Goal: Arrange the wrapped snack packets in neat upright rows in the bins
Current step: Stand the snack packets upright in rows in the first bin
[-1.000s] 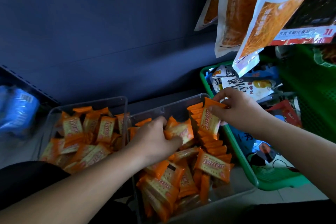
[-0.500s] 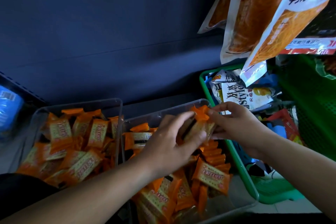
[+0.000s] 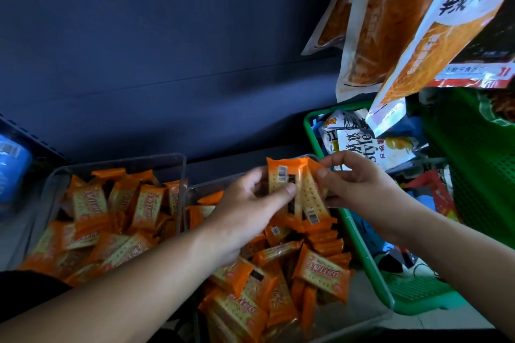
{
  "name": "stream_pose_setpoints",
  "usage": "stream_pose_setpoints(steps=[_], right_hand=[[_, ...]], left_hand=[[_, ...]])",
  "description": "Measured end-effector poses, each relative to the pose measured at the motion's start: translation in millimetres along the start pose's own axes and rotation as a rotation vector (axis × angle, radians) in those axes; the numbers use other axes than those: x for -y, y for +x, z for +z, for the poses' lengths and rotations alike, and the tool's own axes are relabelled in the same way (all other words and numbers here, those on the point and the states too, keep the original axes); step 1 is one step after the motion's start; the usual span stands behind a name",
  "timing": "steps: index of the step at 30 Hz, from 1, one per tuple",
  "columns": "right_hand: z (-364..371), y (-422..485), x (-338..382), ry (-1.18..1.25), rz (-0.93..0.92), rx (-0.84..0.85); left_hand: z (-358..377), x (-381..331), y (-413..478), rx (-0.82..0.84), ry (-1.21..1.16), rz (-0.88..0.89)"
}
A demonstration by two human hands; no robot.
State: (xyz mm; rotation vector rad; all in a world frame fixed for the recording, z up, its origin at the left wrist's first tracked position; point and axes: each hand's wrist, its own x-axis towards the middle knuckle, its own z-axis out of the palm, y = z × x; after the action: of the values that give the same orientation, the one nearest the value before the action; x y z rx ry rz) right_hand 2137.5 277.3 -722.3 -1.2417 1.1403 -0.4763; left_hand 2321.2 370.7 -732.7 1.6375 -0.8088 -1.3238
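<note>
Two clear plastic bins hold orange wrapped cracker packets. The left bin (image 3: 178,164) has a loose heap (image 3: 117,220). In the right bin (image 3: 370,315) a short row of packets (image 3: 324,242) stands on edge along the right wall, with loose ones (image 3: 320,273) in front. My left hand (image 3: 250,211) pinches one packet (image 3: 281,178) upright at the back of the right bin. My right hand (image 3: 359,184) pinches a second packet (image 3: 309,198) right beside it. The two packets touch side by side above the row.
A green plastic basket (image 3: 362,242) full of mixed snack bags stands right against the right bin. Large orange-and-white snack bags (image 3: 395,22) hang overhead at the upper right. A dark blue shelf back panel (image 3: 167,50) rises behind the bins. A blue pack (image 3: 11,167) lies far left.
My left hand rose from the loose pile with a packet and brought it to the back right of the bin. It now sits against the packet in my right hand.
</note>
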Motion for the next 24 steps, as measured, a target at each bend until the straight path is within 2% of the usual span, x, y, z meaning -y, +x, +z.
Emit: stream_pose_setpoints(steps=[5,11,14,17,21,24], right_hand=[[-3.9,-9.2,4.1,-0.001,-0.019,0.126],[2.4,-10.0,-2.7,-0.035,-0.082,-0.019],[6.2,-10.4,-7.4,-0.096,-0.162,-0.061],[3.3,-9.4,-8.4,-0.094,-0.18,-0.032],[1.4,-12.1,-4.3,0.02,-0.169,0.125],[-0.5,-10.5,-2.4,0.045,-0.143,0.098]], left_hand=[[0.3,-4.7,-2.0,-0.02,-0.064,-0.002],[2.8,0.2,-2.5,-0.218,0.112,0.142],[5.7,3.9,-3.6,-0.157,0.23,0.204],[5.5,2.4,-6.0,-0.061,0.214,0.134],[2.0,1.5,-4.3,-0.116,0.269,0.089],[-1.4,1.3,2.1,-0.097,0.187,0.062]])
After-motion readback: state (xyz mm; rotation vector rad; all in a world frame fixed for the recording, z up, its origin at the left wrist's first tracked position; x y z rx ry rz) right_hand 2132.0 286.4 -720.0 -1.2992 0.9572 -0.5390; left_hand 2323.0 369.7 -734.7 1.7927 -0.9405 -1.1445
